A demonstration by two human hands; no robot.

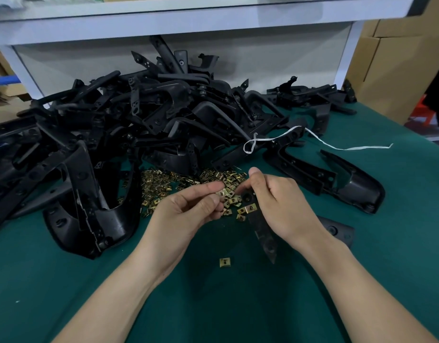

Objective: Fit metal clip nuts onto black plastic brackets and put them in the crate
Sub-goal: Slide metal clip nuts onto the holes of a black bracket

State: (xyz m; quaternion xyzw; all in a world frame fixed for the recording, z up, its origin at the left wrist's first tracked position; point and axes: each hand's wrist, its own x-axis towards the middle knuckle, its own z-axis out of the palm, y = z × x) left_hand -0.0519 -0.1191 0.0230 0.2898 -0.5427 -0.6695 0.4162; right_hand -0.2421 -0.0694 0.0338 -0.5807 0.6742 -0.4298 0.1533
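Work at the pile of clip nuts (pixel 164 184): at its near edge our left hand (pixel 188 206) pinches a single brass-coloured clip nut (pixel 222 193) between thumb and forefinger, with the other fingers curled beneath.

Just right of that, our right hand (pixel 280 201) is wrapped round a black plastic bracket (pixel 263 231), thumb lifted. It holds the bracket's round-holed end at the pile's near right edge. The bracket's flat strip runs back from the pile toward us and tapers to a point. A fitted nut (pixel 249 209) sits clipped across that strip, just on our side of the pile. We cannot tell whether the dark rounded piece (pixel 337 230) showing past our right wrist belongs to the same bracket.

A stray nut (pixel 224 262) lies alone on the green surface (pixel 65 280), nearer us than the pile and between our forearms.

Behind and to the left of the pile rises a heap of brackets (pixel 139 115), whose lowest pieces touch the pile's far edge. To the right of the pile lies a loose bracket (pixel 349 184), and a white string (pixel 337 146) trails across the surface beyond it. Farther behind the pile stands a white frame (pixel 164 23), with cardboard boxes (pixel 391 58) well off to the far right.
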